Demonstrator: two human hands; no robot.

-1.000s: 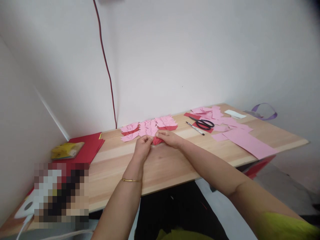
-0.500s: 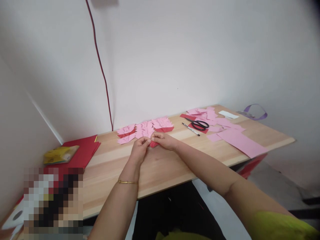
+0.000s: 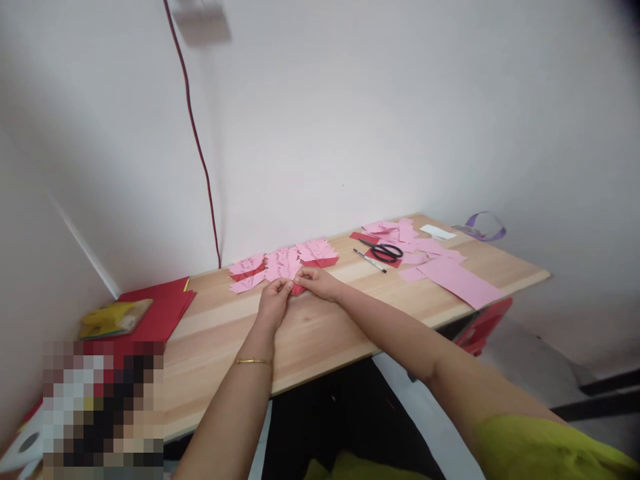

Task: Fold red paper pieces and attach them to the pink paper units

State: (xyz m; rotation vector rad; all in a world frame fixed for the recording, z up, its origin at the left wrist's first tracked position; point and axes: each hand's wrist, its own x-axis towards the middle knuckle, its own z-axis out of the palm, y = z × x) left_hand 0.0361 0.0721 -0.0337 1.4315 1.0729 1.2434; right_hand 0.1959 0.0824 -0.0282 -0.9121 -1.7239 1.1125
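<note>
My left hand (image 3: 275, 301) and my right hand (image 3: 319, 283) meet at a small red paper piece (image 3: 298, 289), each pinching it between thumb and fingers. Just beyond them, toward the wall, lie pink paper pieces with jagged edges (image 3: 283, 262), with red paper showing at their borders. Another pink and red group (image 3: 247, 271) lies to the left, and a pink piece over red (image 3: 319, 252) to the right. Fine detail of the held paper is hidden by my fingertips.
Black scissors (image 3: 387, 252), a pen (image 3: 370, 261), pink scraps (image 3: 395, 231) and a large pink sheet (image 3: 463, 283) lie on the table's right. Red sheets (image 3: 170, 303) and a yellow packet (image 3: 115, 319) are at the left. A red cable (image 3: 196, 130) hangs along the wall.
The view has shifted a little, so the table's right-hand items appear further left. Both hands keep their pinch on the red paper, with hardly any movement relative to the table.
</note>
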